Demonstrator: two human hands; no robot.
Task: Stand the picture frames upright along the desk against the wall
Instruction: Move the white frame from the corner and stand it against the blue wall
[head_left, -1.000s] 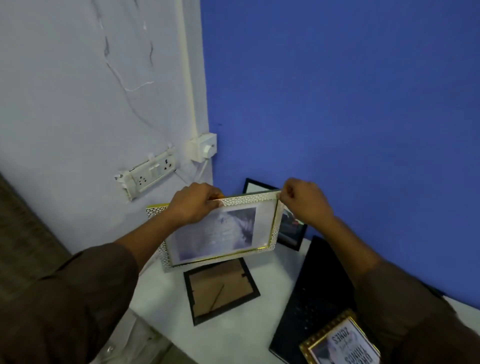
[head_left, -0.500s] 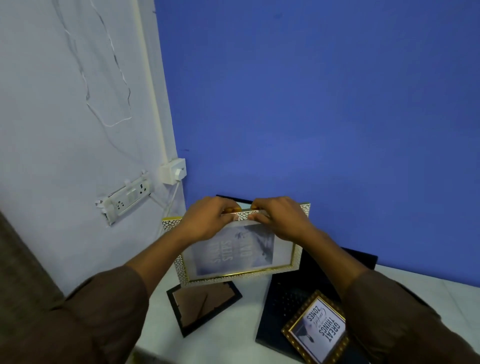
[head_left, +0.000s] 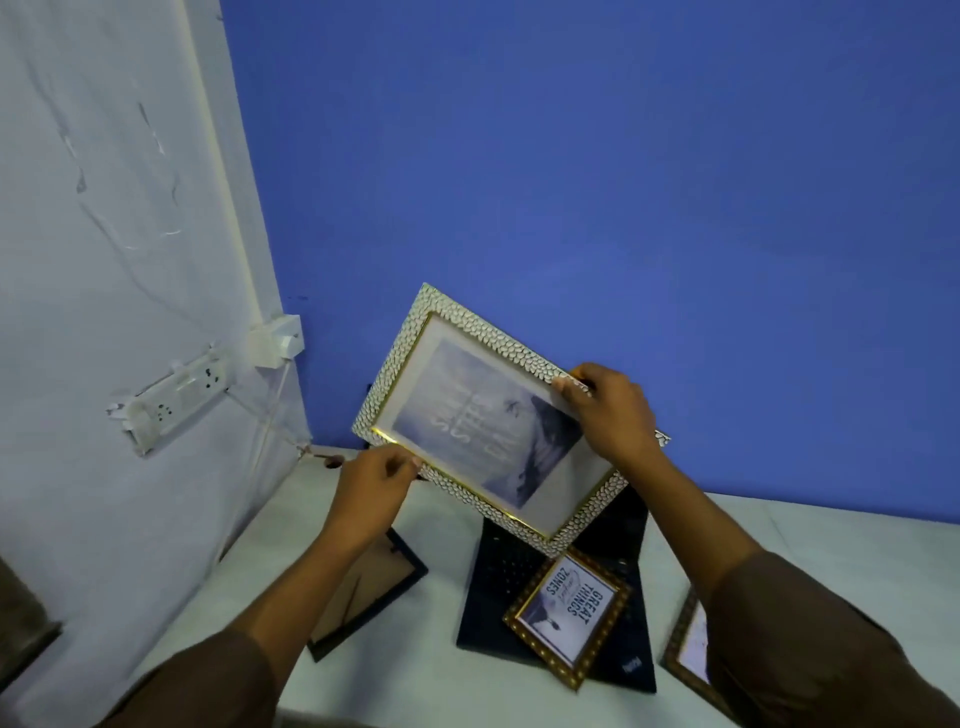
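Observation:
A large white-and-gold pebbled picture frame (head_left: 488, 415) hangs tilted in the air above the white desk (head_left: 426, 670), in front of the blue wall. My left hand (head_left: 371, 486) pinches its lower left edge and my right hand (head_left: 610, 410) grips its upper right edge. A small gold frame reading "GREAT THINGS" (head_left: 569, 618) lies flat on a black laptop (head_left: 498, 582). A black frame (head_left: 374, 592) lies face down under my left arm. Another gold frame (head_left: 688, 644) peeks out beneath my right sleeve.
A white socket strip (head_left: 171, 397) and a small switch box (head_left: 275, 340) sit on the grey side wall, with thin cables running down to the desk corner (head_left: 311, 452). The blue wall (head_left: 623, 208) backs the desk.
The large frame has been turned from level to a steep tilt and lifted higher. My hands moved apart, left to its lower edge, right to its upper edge. The view shifted right.

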